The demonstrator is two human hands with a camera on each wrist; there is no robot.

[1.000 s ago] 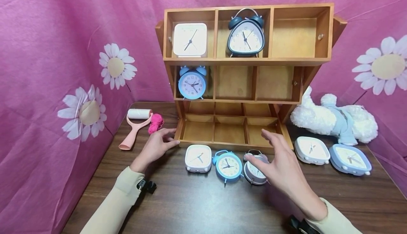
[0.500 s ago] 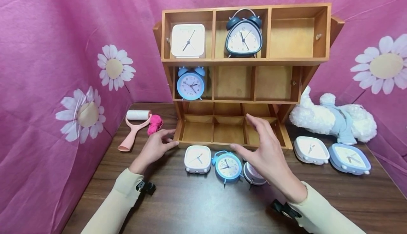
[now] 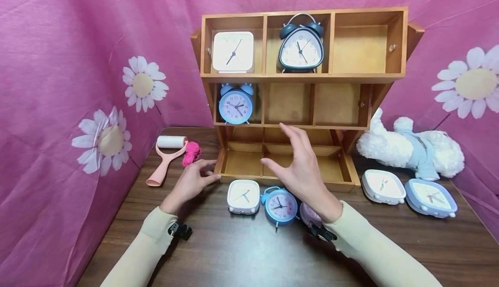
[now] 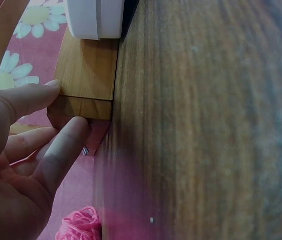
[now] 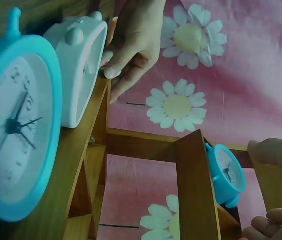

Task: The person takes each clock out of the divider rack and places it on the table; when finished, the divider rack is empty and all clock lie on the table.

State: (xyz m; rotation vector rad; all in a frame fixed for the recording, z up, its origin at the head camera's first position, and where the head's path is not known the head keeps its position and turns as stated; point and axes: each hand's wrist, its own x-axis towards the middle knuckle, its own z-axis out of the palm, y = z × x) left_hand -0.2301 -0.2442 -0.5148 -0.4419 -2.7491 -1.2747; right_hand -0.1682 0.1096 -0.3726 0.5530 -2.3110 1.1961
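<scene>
- My right grip [image 3: 306, 174] has just swung leftward and forward, away from above the lilac round clock [image 3: 309, 214], and now hangs in front of the lower tiers of the wooden shelf [image 3: 288, 78].
- Its thumb and fingers are well apart with nothing between them, so I judge the work is between holds: I carry no clock.
- My left grip [image 3: 191, 183] stays clamped on the shelf's lower left corner, thumb on the front edge, fingers round the side; I take this as steadying.
- The lilac round clock, the blue round clock [image 3: 281, 207] and the white square clock [image 3: 243, 196] are where they were, in a row on the bench [image 3: 234, 256] before the shelf.
- Three clocks sit in the shelf unchanged: two in the top tier, one at middle left.
- My wrist, with its black strap [image 3: 323, 233], now covers much of the lilac round clock.
- My right grip hides the bottom tier's right-hand divider; I cannot tell whether my fingertips touch wood.
- The right wrist view cuts off my right grip and the blue round clock; in the left wrist view, a pink blur below defeats me.
</scene>
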